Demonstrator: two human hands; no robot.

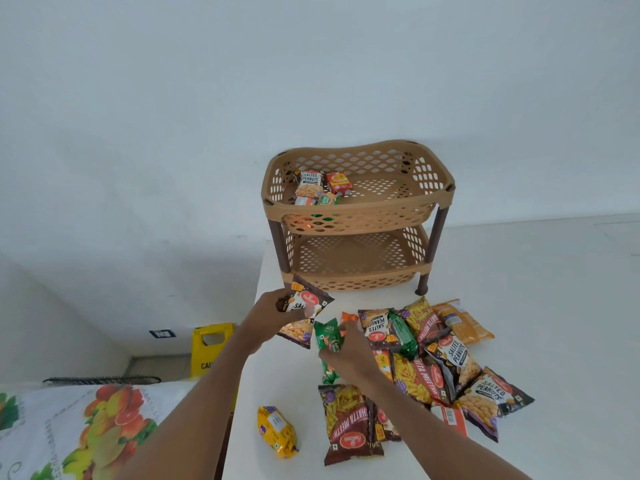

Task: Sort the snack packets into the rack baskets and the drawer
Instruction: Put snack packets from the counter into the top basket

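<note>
A tan two-tier rack stands on the white table. Its top basket holds several small packets at its left; the lower basket looks bare. In front of the rack, my left hand grips a salted peanuts packet. Beside it, my right hand holds a green packet with an orange one behind it. A heap of snack packets lies to the right. No drawer is in view.
A yellow packet and a Khatta Meetha packet lie near the table's front. Left of the table are a yellow caution sign on the floor and a fruit-print cloth. A white wall rises behind the rack.
</note>
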